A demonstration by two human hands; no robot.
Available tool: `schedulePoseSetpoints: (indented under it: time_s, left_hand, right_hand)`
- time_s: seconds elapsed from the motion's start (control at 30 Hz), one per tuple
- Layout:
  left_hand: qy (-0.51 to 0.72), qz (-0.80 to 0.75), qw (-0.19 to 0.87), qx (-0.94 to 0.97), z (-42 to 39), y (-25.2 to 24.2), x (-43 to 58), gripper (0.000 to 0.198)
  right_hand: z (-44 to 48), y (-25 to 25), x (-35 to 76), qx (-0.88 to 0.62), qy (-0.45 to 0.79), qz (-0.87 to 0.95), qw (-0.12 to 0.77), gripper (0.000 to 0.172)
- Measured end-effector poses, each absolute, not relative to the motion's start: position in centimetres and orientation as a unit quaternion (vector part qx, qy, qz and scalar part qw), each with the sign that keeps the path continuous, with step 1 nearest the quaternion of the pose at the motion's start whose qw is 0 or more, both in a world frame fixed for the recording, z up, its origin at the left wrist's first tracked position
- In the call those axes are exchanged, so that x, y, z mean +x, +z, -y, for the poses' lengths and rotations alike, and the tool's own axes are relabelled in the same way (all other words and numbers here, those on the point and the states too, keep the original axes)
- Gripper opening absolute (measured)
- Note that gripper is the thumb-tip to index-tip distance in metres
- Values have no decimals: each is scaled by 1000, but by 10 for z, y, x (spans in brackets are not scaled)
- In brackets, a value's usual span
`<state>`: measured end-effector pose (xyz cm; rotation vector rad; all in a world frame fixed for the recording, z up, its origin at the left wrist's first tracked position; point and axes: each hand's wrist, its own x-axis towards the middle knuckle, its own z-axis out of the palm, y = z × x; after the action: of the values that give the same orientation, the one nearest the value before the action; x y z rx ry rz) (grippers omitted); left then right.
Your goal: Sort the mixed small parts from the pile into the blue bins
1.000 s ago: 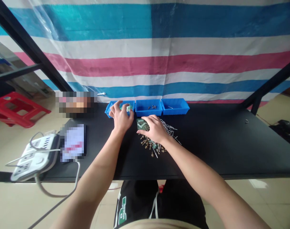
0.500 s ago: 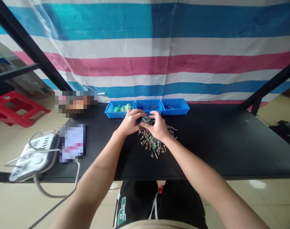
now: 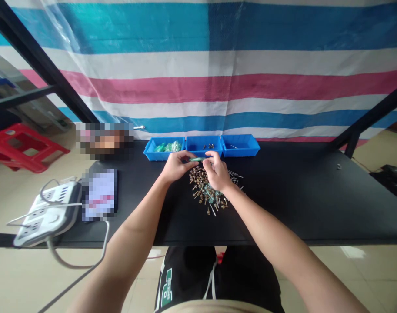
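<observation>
Between my hands, above the pile, is a small green plastic packet (image 3: 195, 159), seen nearly edge-on. My left hand (image 3: 178, 166) pinches its left end between thumb and fingers. My right hand (image 3: 216, 172) is closed at its right end, with fingertips bent in; part of the packet is hidden there. Just below lies a heap of brass-coloured bolts (image 3: 201, 187) mixed with thin silver pins (image 3: 235, 174) and some green bits of plastic. My right hand covers part of this heap.
Behind my hands stand three blue bins in a row: the left bin (image 3: 146, 153) with green packets, the middle bin (image 3: 189, 148) with a few screws, the right bin (image 3: 247, 152) with a thin pin. A power strip (image 3: 48, 213) and cables lie at left, beside a pixelated device (image 3: 100, 193).
The green packet has turned from showing a broad, dark face to nearly edge-on. My left hand has shifted slightly left and down, and my right fingers have curled in more.
</observation>
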<state>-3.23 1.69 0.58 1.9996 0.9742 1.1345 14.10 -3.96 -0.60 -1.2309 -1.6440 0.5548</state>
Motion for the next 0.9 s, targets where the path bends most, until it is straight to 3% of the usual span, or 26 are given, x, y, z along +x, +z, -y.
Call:
schedulePoseSetpoints:
  time_s: [0.17,0.3,0.63,0.9]
  left_hand:
    - [555,-371,368,647,-29,3,-34,29]
    - [592,-420,337,600,-38,1,-39,32]
    - [599,-584,66,543,-39,6,-57,44]
    - [530,-663,-59,525,-48,3,-83,35]
  right_hand:
    - [40,-6,141,-511,223,686,469,59]
    - [41,-6,141,-513,207,706,442,56]
    - [43,-3,141,-502,175,747,399,55]
    - [44,-2,141,-496,182,765,369,54]
